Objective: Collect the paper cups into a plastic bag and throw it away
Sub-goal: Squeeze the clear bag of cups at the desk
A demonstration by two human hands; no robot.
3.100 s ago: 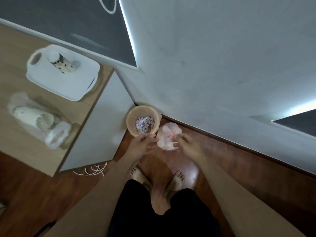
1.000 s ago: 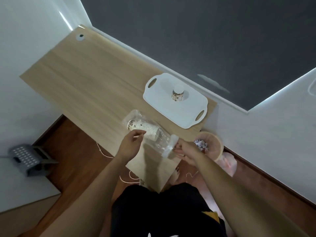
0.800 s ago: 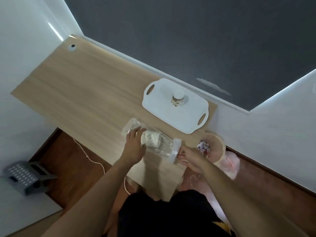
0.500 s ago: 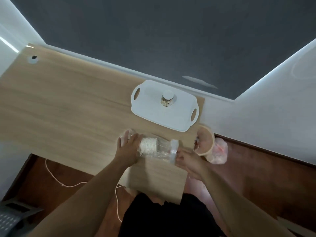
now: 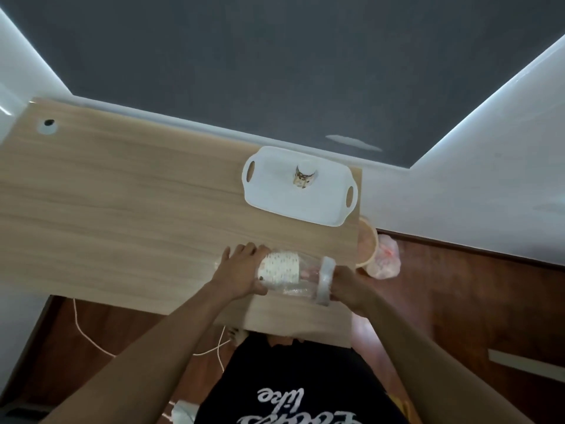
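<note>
A clear plastic bag [image 5: 305, 281] lies on its side near the front edge of the wooden table [image 5: 122, 194], with a stack of patterned paper cups [image 5: 279, 267] inside it. My left hand [image 5: 241, 270] grips the left end of the bag and stack. My right hand [image 5: 348, 289] holds the bag's white right end [image 5: 324, 280]. One more patterned paper cup [image 5: 304, 175] stands on the white tray [image 5: 275, 194] at the back right of the table.
A tan bin [image 5: 367, 246] stands on the floor just off the table's right edge, with a tied pinkish bag [image 5: 386, 258] beside it. A white cable [image 5: 88, 335] trails on the wooden floor under the table. Walls close in behind and to the right.
About three seconds ago both hands were at the tied bag by the bin. Since then they have come to the bagged cups on the table, and my left hand has wrapped round the stack's left end.
</note>
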